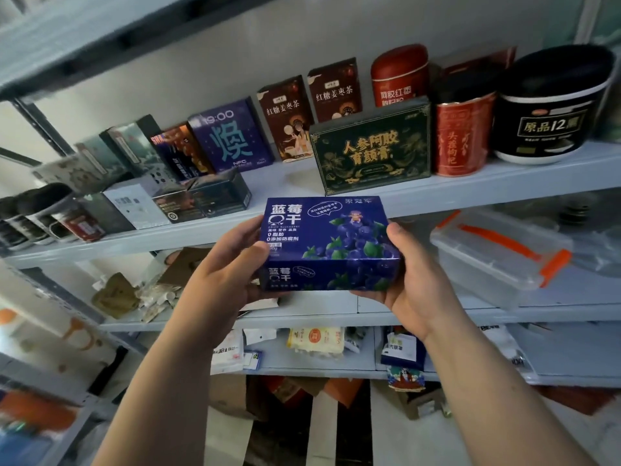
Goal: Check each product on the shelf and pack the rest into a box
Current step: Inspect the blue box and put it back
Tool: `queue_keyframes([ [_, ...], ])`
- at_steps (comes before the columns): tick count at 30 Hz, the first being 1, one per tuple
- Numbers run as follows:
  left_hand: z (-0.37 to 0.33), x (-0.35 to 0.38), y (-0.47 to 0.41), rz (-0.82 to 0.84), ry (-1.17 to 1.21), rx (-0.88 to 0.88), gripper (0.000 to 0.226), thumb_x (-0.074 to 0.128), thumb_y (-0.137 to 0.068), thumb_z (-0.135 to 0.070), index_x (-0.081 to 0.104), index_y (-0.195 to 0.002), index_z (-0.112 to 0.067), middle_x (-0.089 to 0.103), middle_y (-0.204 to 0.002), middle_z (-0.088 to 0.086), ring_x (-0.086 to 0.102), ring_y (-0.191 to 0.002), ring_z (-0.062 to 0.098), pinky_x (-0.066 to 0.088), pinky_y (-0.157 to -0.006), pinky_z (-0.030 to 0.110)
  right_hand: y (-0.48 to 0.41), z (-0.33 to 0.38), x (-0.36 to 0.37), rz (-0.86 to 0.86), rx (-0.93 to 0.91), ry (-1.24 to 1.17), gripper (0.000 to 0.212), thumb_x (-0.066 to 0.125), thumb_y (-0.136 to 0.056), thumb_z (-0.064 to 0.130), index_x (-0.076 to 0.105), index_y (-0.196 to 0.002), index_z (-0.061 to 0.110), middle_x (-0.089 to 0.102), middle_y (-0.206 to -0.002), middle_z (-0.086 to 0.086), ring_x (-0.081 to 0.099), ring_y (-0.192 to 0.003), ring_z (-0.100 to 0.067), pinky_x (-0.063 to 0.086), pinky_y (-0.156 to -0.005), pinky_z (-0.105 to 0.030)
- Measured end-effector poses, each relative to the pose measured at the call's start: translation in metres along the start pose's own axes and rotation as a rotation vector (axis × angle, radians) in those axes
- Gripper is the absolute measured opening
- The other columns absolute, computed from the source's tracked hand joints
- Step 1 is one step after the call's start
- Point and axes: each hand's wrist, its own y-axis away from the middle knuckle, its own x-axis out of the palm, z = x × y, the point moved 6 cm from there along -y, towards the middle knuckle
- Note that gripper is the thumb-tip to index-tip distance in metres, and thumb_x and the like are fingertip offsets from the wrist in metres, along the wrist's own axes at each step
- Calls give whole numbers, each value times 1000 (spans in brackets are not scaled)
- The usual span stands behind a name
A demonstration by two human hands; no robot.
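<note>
I hold a dark blue blueberry box [327, 242] in front of the shelf, its printed top facing me. My left hand [223, 264] grips its left end, thumb on the top face. My right hand [408, 280] grips its right end, fingers under it and thumb at the upper corner. On the shelf board [470, 188] behind stand several products: a green and gold box [371, 149], a purple box [232, 136], two brown tea boxes [290, 119], a red tin [458, 136], a red jar [398, 74] and a black and white tub [551, 109].
Small dark boxes and jars [84, 216] crowd the shelf's left end. A clear plastic container with orange clips [497, 253] sits on the board below at right. Lower boards hold loose packets [316, 341] and paper scraps. Cardboard lies on the floor beneath.
</note>
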Motion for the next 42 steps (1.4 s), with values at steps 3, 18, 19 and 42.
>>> queue_keyframes([
  [3, -4, 0, 3, 28, -98, 129, 56, 62, -83, -12, 59, -135, -31, 64, -137, -5, 69, -108, 35, 56, -85, 58, 0, 4, -3, 47, -58, 4, 38, 42, -107, 15, 57, -133, 38, 78, -112, 1, 76, -97, -22, 62, -75, -45],
  [18, -3, 6, -8, -17, -504, 261, 50, 66, -97, -17, 51, -141, -35, 56, -143, -11, 55, -133, 8, 56, -100, 41, -3, -1, -19, -150, 93, -56, 22, 60, -102, 27, 63, -120, 15, 74, -117, -17, 78, -89, -31, 63, -59, -43],
  [19, -7, 11, -6, -20, -724, 362, 61, 70, -91, -26, 45, -145, -36, 48, -149, -12, 46, -139, 4, 50, -108, 43, -4, -1, -20, -169, 72, -55, 25, 61, -101, 25, 62, -124, 15, 74, -117, -16, 78, -90, -32, 63, -60, -44],
  [42, 35, 29, 15, -219, -466, 383, 73, 92, -64, -23, 51, -123, -33, 64, -121, -8, 63, -119, 10, 54, -102, 40, 21, 7, 20, 234, -382, 474, 76, 77, -82, 57, 44, -150, 51, 43, -159, 20, 36, -147, 1, 36, -120, -46],
])
